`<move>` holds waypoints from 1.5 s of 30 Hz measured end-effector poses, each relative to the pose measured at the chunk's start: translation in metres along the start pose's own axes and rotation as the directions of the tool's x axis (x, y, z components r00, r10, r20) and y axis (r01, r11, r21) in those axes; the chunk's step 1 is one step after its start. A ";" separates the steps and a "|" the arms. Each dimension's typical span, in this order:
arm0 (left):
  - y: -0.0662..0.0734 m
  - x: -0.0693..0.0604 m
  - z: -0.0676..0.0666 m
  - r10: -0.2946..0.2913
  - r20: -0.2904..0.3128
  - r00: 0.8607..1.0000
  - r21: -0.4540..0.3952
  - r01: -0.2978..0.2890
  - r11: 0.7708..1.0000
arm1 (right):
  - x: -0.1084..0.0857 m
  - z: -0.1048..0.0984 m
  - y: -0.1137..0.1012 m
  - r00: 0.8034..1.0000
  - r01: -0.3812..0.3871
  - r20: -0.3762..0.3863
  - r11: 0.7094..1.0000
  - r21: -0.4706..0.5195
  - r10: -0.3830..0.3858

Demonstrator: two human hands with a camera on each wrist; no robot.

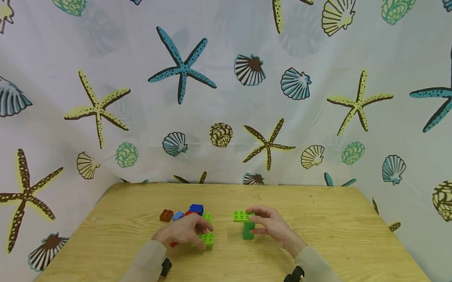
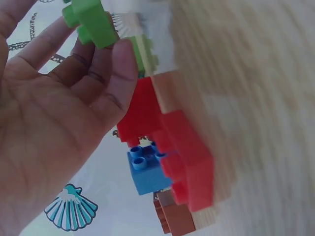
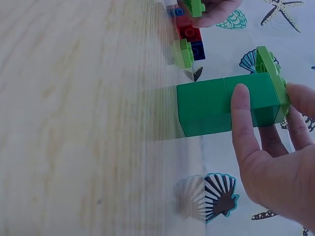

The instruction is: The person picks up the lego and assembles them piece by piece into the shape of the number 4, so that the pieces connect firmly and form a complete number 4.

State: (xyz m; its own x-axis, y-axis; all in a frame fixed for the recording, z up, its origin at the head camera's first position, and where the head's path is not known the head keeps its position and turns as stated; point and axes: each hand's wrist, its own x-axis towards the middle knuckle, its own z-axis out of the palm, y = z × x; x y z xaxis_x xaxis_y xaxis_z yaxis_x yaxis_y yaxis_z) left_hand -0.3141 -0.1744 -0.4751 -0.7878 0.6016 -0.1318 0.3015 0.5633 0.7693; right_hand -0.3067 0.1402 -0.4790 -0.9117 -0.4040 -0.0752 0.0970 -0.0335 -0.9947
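Note:
My left hand (image 1: 184,230) pinches a light green brick (image 1: 207,240) above the wood; in the left wrist view this brick (image 2: 93,22) sits between the thumb and fingers of the hand (image 2: 54,103). To the right, my right hand (image 1: 275,227) holds an upright stack: dark green blocks (image 1: 248,231) with a light green plate (image 1: 242,216) across the top, overhanging to the left. In the right wrist view, two dark green blocks (image 3: 206,105) are joined end to end under the plate (image 3: 270,73), and the fingers of the hand (image 3: 280,172) lie around the upper block and plate.
Around and behind my left hand lie loose bricks: brown (image 1: 166,215), light blue (image 1: 178,215), dark blue (image 1: 196,209), another light green (image 1: 207,217), and red ones (image 2: 189,157). The wooden table (image 1: 318,220) ends at a patterned cloth (image 1: 210,108) behind.

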 end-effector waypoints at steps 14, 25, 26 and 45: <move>0.008 0.002 -0.002 0.126 -0.066 0.990 0.033 -0.124 0.992 | 0.000 -0.002 0.000 1.000 0.000 0.020 1.000 -0.007 0.000; 0.016 0.005 0.000 0.057 -0.175 0.983 -0.054 -0.067 0.996 | 0.002 -0.004 0.001 0.999 0.011 0.034 1.000 -0.011 -0.011; 0.016 0.006 0.000 0.047 -0.186 0.981 -0.063 -0.060 0.996 | 0.002 -0.004 0.001 0.999 0.012 0.035 1.000 -0.010 -0.012; 0.027 0.024 0.028 0.116 -0.472 0.874 -0.095 -0.181 0.979 | 0.003 -0.003 0.004 0.998 0.017 0.054 1.000 -0.015 -0.016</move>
State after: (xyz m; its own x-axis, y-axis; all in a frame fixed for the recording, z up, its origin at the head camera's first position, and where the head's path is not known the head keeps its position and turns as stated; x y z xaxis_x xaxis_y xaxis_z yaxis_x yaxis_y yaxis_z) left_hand -0.3096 -0.1287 -0.4747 -0.9072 0.3235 0.2691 0.3868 0.3891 0.8361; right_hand -0.3103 0.1420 -0.4831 -0.8900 -0.4525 -0.0551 0.0751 -0.0264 -0.9968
